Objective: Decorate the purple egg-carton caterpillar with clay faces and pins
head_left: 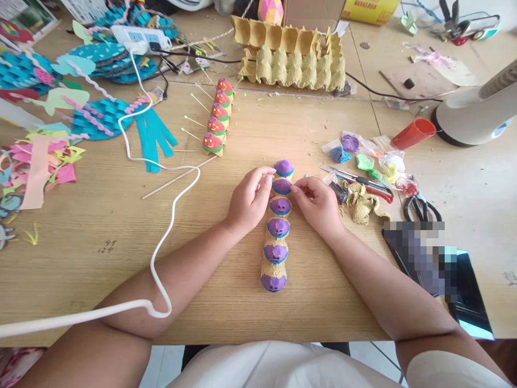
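Observation:
A strip of egg carton cups [276, 241] lies lengthwise in front of me. Each cup has a purple clay cap with a blue rim; the nearer ones carry small dark faces, while the two farthest look plain. My left hand [251, 196] is closed at the strip's left side, its fingertips against the far cups. On the other side, my right hand [317, 200] pinches thumb and forefinger together at the blue rim of the second cup from the far end. Anything between those fingertips is too small to make out.
A white cable [173, 215] crosses my left forearm. Left of centre stands a red-and-green carton caterpillar [218, 118] with pins. To the right lie clay packets [349, 143], a utility knife [371, 187], scissors [422, 207] and a phone [470, 302]. Egg cartons [297, 67] sit behind.

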The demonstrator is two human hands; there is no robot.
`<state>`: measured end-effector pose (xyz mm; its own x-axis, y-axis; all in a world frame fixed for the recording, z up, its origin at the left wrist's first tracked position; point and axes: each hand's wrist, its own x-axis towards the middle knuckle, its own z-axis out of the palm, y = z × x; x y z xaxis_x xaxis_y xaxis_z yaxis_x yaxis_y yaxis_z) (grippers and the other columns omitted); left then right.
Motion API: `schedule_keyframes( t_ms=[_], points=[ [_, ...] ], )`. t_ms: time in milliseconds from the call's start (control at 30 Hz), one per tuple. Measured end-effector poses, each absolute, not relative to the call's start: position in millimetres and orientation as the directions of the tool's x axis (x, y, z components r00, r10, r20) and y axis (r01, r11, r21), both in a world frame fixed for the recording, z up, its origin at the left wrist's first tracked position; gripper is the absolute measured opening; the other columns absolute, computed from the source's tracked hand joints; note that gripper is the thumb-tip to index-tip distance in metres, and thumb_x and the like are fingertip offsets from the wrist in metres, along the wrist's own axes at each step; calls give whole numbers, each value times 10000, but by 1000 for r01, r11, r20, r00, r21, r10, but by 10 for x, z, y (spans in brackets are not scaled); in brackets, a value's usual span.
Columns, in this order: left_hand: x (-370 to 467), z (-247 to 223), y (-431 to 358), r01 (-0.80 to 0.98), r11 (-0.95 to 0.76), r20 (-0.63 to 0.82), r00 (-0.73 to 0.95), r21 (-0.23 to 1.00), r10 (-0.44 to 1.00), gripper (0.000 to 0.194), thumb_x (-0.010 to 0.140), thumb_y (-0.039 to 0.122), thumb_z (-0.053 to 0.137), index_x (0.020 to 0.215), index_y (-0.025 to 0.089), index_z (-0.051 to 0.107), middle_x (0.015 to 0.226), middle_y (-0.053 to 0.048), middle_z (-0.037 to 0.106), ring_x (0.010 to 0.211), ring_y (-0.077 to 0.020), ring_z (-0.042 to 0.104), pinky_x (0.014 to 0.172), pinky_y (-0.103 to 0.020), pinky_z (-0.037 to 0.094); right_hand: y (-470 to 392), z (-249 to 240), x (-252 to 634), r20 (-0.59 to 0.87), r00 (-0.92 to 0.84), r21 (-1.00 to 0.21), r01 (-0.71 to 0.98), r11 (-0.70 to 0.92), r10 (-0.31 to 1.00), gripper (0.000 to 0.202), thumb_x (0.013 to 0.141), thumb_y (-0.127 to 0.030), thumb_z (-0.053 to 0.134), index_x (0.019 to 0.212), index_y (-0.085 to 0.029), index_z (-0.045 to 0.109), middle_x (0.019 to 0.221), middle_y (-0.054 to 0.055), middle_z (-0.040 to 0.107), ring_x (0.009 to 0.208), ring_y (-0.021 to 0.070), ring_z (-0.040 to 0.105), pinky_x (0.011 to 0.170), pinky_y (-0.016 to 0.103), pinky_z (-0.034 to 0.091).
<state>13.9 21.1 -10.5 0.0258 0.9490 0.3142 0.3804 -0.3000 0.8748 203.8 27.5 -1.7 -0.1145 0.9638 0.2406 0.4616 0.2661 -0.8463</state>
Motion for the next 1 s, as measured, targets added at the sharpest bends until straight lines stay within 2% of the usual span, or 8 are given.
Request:
schedule_keyframes(
  t_ms=[300, 467, 600, 700, 833, 1000],
  points=[
    [145, -79, 195, 387, -276, 286, 31, 880, 958, 302, 1095, 381, 437, 1217, 212, 655, 1202, -86, 760, 1092, -202, 728, 895, -316, 585, 314, -44, 2043, 215, -126, -873, 421, 249, 968, 181, 944, -360, 669, 834, -216, 658, 789, 19, 677, 676, 154, 565, 632, 297, 474],
    [148, -76, 193, 379, -272, 280, 35, 884, 959, 305, 1095, 382, 436, 1216, 211, 657, 1217, -86, 756, 1109, -202, 724, 900, -314, 588, 310, -38, 2041, 215, -133, -878, 407, 251, 967, 157, 943, -318, 669, 827, -214, 650, 771, 8, 653, 674, 149, 557, 631, 295, 460],
    [142, -90, 197, 366, -262, 271, 30, 893, 962, 315, 1096, 397, 432, 1208, 207, 658, 1182, -86, 753, 1058, -198, 727, 838, -294, 592, 309, -24, 2051, 236, -122, -864, 427, 265, 964, 144, 948, -295, 667, 829, -215, 654, 779, 7, 648, 699, 155, 571, 651, 299, 466],
    [132, -93, 207, 378, -331, 353, 13, 865, 936, 292, 1092, 389, 457, 1183, 211, 671, 1125, -76, 746, 985, -180, 709, 832, -294, 577, 314, -3, 2068, 301, -97, -838, 447, 312, 949, 184, 955, -331, 679, 807, -224, 656, 847, 30, 662, 780, 175, 592, 687, 311, 486],
    [131, -46, 205, 411, -505, 519, 86, 759, 851, 164, 1026, 339, 613, 1107, 223, 695, 1066, -51, 719, 822, -142, 632, 814, -303, 563, 305, 21, 2073, 374, -94, -827, 416, 378, 923, 348, 973, -493, 673, 745, -234, 635, 805, 33, 616, 777, 186, 560, 717, 345, 486],
    [142, 7, 189, 390, -632, 597, 222, 670, 771, 110, 967, 263, 701, 1071, 231, 716, 1064, -54, 712, 975, -174, 666, 783, -299, 566, 270, 41, 2046, 376, -136, -853, 335, 400, 917, 463, 975, -608, 628, 706, -231, 622, 778, 32, 589, 774, 186, 548, 737, 361, 482]
  ],
)
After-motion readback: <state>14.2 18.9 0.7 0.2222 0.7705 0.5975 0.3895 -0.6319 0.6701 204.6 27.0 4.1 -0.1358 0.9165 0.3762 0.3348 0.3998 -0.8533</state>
